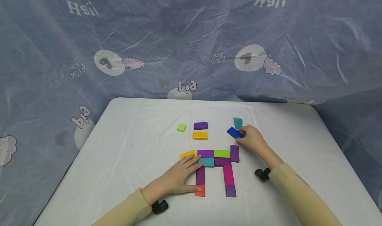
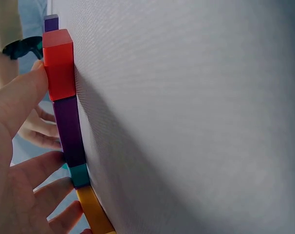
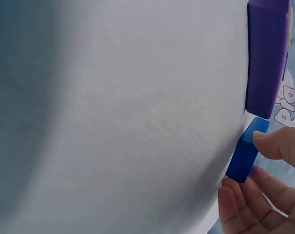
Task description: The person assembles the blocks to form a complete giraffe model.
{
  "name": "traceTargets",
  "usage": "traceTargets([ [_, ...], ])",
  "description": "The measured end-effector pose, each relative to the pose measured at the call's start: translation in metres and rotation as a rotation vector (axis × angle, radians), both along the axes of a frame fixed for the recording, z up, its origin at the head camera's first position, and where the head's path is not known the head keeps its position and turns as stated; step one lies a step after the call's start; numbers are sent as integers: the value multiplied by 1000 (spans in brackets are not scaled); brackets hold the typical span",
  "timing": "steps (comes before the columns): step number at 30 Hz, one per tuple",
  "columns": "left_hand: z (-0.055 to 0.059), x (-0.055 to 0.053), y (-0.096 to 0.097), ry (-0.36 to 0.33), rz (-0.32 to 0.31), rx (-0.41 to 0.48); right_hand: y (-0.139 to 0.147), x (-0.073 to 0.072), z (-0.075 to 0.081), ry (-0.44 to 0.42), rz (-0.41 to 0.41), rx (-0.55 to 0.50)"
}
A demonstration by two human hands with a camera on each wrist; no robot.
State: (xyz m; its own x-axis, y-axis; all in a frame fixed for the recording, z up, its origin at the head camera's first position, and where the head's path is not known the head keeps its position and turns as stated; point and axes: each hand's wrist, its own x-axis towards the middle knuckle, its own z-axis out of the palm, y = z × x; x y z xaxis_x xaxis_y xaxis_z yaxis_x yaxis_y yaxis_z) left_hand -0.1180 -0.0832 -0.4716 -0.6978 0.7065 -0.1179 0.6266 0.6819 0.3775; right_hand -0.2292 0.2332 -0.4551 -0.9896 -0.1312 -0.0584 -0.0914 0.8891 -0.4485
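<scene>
Pinching blue block (image 1: 235, 132) at its right end: right hand (image 1: 252, 138), fingertips clamped on it. Block on white table (image 1: 134, 136), just above block figure (image 1: 214, 168), below teal block (image 1: 237, 122). Long side slants, running up-left to down-right. Left hand (image 1: 179, 179) flat, fingers spread, pressing figure's left side, thumb touching red block (image 1: 200, 190).

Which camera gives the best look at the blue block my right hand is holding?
The right wrist view: the blue block fills the frame close up, pinched by the right hand against the white table. The head view shows it small and partly covered by fingers; the left wrist view misses it.
</scene>
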Motion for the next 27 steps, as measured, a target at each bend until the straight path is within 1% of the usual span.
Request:
traceTargets([
  [5,0,-1,0,-6,5,-1,2,4,2,-26,7,-15],
  [9,0,-1,0,-12,7,-2,3,5,2,-65,5,-37],
  [11,0,-1,0,-12,5,-2,3,5,1,-61,8,-43],
  [13,0,-1,0,-10,4,-1,4,4,-2,-26,17,-48],
  [16,0,-1,0,-10,3,2,5,2,-5,37,58,-62],
  [18,0,-1,0,-8,3,2,7,0,-6,51,106,-74],
  [23,0,0,1,-5,1,-2,10,-6,-4,-17,211,-73],
  [27,0,-1,1,4,-3,0,13,-9,-5,-47,212,-64],
])
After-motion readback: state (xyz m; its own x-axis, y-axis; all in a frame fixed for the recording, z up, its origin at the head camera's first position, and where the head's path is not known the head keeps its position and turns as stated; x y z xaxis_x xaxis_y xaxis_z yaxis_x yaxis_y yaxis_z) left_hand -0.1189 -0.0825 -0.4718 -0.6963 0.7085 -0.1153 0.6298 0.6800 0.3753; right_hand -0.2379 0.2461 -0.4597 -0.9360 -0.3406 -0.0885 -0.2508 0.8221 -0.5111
